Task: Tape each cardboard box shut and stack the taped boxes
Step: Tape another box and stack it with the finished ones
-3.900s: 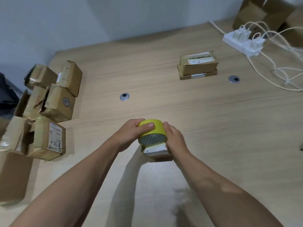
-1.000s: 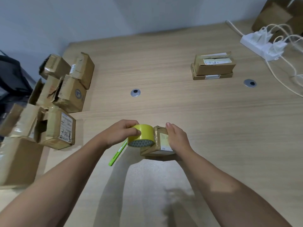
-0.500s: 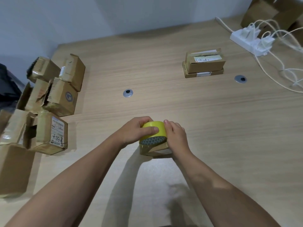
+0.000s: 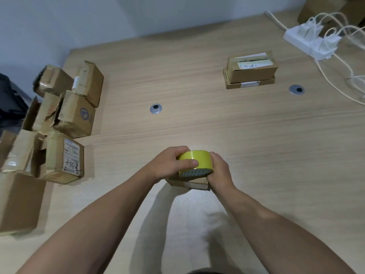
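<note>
My left hand (image 4: pixel 170 164) grips a yellow-green roll of tape (image 4: pixel 198 163), thumb across its side, just above a small cardboard box (image 4: pixel 190 183) on the table. My right hand (image 4: pixel 220 173) holds the right side of that box, pressed against the roll. Most of the box is hidden under the roll and both hands. Two flat taped boxes (image 4: pixel 250 70) are stacked at the far right of the table.
A heap of several untaped cardboard boxes (image 4: pixel 57 123) covers the table's left edge. A white power strip (image 4: pixel 308 41) with cables lies far right. Two round metal grommets (image 4: pixel 156 109) sit in the wooden tabletop (image 4: pixel 276 155).
The roll, which sat to the left of the box a second ago, is now over the box's top. The green pen seen beside my left hand then is out of sight.
</note>
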### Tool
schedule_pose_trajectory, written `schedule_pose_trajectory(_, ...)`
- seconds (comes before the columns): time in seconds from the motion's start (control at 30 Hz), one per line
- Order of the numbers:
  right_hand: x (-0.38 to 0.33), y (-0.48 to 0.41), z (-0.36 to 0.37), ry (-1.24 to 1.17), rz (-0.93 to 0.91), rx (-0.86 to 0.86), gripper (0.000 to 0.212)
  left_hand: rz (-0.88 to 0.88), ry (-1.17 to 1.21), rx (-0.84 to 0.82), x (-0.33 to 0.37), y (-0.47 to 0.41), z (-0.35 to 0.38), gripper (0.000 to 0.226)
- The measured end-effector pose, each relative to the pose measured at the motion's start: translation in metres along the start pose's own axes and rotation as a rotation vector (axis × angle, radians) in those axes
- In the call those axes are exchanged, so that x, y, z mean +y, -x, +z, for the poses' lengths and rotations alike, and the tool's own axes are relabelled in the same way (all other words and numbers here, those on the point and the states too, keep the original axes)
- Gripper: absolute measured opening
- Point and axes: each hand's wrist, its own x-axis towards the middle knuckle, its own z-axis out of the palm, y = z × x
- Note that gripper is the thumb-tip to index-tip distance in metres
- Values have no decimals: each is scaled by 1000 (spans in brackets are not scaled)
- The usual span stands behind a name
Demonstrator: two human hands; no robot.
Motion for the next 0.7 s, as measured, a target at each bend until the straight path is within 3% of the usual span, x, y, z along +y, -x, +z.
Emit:
schedule_pose_trajectory(0.23,-5,-4,-4,145,-45,-50,40,23,-132,-86,10,-9,-10,24)
schedule_pose_trajectory(0.5,-19,7,-1,119,-20,-54,11,-3,-247,-136,21,-20,-23,12)
schedule_pose_trajectory(0.6,-21,7,-2,192,-32,-92,12,-6,-347,-169,26,-22,-23,15)
schedule_pose_trajectory(0.7,-20,4,1,282,-80,-81,39,-10,-467,-137,26,-22,-38,22)
